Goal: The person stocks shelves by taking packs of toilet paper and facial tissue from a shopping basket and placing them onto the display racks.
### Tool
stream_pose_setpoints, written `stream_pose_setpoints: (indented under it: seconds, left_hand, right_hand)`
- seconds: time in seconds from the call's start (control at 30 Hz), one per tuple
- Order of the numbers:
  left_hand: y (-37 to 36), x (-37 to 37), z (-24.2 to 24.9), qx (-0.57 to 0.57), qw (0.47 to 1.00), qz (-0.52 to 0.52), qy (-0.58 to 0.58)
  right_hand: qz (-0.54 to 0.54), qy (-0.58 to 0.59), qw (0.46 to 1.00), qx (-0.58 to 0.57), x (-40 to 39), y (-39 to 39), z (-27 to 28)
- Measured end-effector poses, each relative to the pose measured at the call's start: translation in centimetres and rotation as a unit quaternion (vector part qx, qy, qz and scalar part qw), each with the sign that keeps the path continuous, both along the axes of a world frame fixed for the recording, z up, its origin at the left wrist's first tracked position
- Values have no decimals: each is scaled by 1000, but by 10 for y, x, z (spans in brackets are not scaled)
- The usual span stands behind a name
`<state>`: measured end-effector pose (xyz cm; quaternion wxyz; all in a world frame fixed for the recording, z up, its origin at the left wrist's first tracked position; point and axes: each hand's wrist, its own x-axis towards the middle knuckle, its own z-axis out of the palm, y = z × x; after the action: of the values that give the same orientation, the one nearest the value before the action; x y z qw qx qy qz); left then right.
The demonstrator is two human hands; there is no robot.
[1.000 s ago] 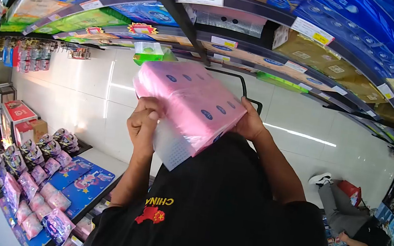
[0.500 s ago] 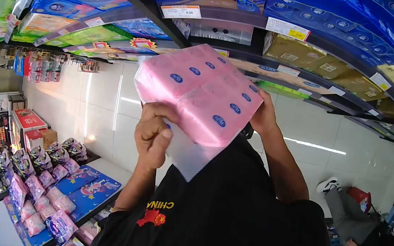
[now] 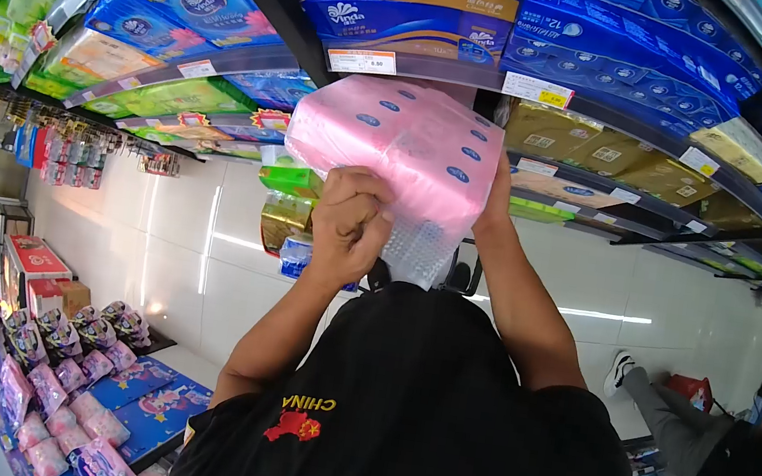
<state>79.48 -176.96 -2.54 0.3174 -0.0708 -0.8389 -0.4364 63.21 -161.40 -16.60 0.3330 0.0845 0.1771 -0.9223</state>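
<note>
A pink pack of tissues (image 3: 400, 138) in clear plastic wrap is held out in front of me, tilted, its far end at the gap in the shelf below the blue packs. My left hand (image 3: 351, 219) is closed on the loose clear wrap at the pack's near left corner. My right hand (image 3: 495, 205) lies along its right side, with most fingers hidden behind the pack. Gold tissue packs (image 3: 588, 148) sit just right of it on the same shelf.
Blue Vinda packs (image 3: 401, 25) fill the upper shelf, above a price tag (image 3: 362, 61). A black shelf post (image 3: 283, 0) stands left of the gap. Pink bags (image 3: 72, 428) are displayed at lower left. Another person in grey trousers (image 3: 666, 424) is at the right.
The pink pack has moved forward to the shelf gap, carried by both hands. My left hand has shifted up and right. More of the blue packs on the shelf shows.
</note>
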Motion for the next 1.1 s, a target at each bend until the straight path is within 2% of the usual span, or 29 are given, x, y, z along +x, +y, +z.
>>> stream_pose_setpoints:
  seconds: [0.07,0.17,0.4,0.6,0.7,0.8,0.9,1.1]
  left_hand:
    - [0,-6,-3,0,1000,0,8]
    - [0,-15,-5,-18,1000,0,19]
    - [-3,-39,-13,-30,999,19,-5]
    - [4,-65,-8,-55,998,19,-21]
    - [4,-78,-11,-82,996,18,-28]
    - [4,-91,-14,-109,993,25,-23]
    - [0,-101,-17,-159,987,35,-9]
    - [-7,-101,-21,-210,977,22,-4]
  right_hand:
    - [9,-3,1000,-25,0,-8,12]
    - [35,55,998,-25,-3,-15,6]
    - [53,9,999,9,-13,-21,6]
    - [60,-12,997,-49,-19,-13,-20]
    - [77,32,995,52,-24,-7,-16]
    - [136,63,984,98,-33,-3,-4]
    - [151,33,975,160,-32,-2,2]
    - [119,27,967,223,-22,4,6]
